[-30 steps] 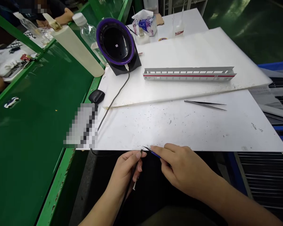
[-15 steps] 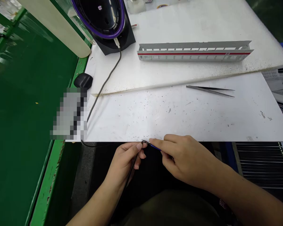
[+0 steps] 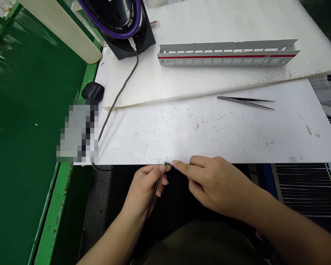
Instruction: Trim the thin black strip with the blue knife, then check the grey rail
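At the near edge of the white table, my left hand (image 3: pixel 143 187) pinches the upper end of a long thin black strip (image 3: pixel 146 219), which slants down past my wrist. My right hand (image 3: pixel 212 180) is closed around a small tool (image 3: pixel 169 165) with a dark pointed metal tip and a bit of blue handle. Its tip reaches the strip's end at my left thumb. Fingers cover most of the tool, so its exact kind is unclear. Small dark shavings lie scattered on the table just beyond my hands.
Metal tweezers (image 3: pixel 245 102) lie on the white table (image 3: pixel 237 140). Behind them, a grey model train car shell (image 3: pixel 226 59) with a red stripe sits on a foam sheet (image 3: pixel 193 81). A black device with a purple rim (image 3: pixel 127 35) trails a braided cable (image 3: pixel 124 86) at left.
The view has shifted slightly, so the table items sit a little higher. My hands stay almost in place, and less of the tool's blue handle shows.
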`<act>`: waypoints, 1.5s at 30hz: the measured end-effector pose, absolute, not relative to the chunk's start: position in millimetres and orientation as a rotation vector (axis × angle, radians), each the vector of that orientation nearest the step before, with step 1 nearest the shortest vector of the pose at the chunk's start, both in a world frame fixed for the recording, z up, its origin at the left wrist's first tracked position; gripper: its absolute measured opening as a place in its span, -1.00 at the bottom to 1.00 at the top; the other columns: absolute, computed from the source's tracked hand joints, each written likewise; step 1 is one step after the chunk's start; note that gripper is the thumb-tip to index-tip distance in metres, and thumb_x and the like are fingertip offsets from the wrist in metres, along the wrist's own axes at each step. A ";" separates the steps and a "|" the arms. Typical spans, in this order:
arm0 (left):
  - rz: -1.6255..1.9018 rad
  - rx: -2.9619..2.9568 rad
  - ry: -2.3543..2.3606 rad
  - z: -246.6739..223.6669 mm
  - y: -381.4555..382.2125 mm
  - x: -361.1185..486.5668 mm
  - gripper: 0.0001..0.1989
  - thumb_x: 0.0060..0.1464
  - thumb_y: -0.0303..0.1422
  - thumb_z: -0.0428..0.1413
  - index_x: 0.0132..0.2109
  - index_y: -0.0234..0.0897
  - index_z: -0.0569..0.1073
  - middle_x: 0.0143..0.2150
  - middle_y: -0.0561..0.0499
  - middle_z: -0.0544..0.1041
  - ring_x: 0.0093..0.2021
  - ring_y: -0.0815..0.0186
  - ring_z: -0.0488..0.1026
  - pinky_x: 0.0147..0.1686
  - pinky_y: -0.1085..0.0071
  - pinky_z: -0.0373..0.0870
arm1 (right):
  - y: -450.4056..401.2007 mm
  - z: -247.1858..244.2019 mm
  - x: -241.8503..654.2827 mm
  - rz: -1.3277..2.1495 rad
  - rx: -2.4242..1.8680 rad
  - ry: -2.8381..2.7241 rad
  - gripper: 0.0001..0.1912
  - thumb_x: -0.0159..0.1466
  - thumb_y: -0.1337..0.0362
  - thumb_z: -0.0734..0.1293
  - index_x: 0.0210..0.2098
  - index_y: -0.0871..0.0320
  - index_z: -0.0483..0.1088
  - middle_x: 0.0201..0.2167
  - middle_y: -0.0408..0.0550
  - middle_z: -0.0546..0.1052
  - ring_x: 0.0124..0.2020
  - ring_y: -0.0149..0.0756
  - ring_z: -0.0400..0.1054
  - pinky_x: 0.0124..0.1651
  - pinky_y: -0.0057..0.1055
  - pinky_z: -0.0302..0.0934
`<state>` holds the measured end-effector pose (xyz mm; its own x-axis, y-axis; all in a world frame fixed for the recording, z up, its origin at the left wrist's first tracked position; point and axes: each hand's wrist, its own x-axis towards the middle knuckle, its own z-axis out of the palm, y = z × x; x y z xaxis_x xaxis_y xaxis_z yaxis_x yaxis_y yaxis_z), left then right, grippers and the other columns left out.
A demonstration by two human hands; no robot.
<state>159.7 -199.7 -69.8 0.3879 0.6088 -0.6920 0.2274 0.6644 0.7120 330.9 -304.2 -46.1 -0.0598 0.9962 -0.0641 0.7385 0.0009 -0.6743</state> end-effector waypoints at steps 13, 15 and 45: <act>0.278 0.868 1.195 -72.1 -198.7 160.4 -0.79 -0.06 -0.24 0.28 -0.41 -0.34 0.59 -0.67 0.11 0.41 -0.76 0.59 0.13 -0.75 0.60 -0.03 | -304.7 -48.4 330.6 0.739 -1.768 -1.874 -0.49 0.31 0.44 0.18 0.25 0.19 0.26 -0.34 -0.10 0.43 -0.54 -0.41 0.19 -0.51 -0.43 0.16; 0.283 0.893 1.198 -71.0 -199.6 160.0 -0.79 -0.06 -0.25 0.27 -0.44 -0.35 0.58 -0.67 0.11 0.41 -0.76 0.59 0.13 -0.75 0.59 -0.03 | -305.4 -48.7 329.7 0.746 -1.763 -1.868 -0.49 0.31 0.43 0.19 0.25 0.18 0.27 -0.35 -0.11 0.42 -0.54 -0.41 0.20 -0.51 -0.42 0.16; 0.261 0.888 1.166 -68.3 -197.8 160.1 -0.77 -0.07 -0.25 0.26 -0.47 -0.37 0.56 -0.66 0.09 0.40 -0.76 0.58 0.11 -0.75 0.59 -0.07 | -302.3 -44.2 329.6 0.902 -1.748 -1.755 -0.47 0.28 0.51 0.18 0.23 0.18 0.28 -0.34 -0.14 0.42 -0.45 -0.41 0.26 -0.39 -0.39 0.22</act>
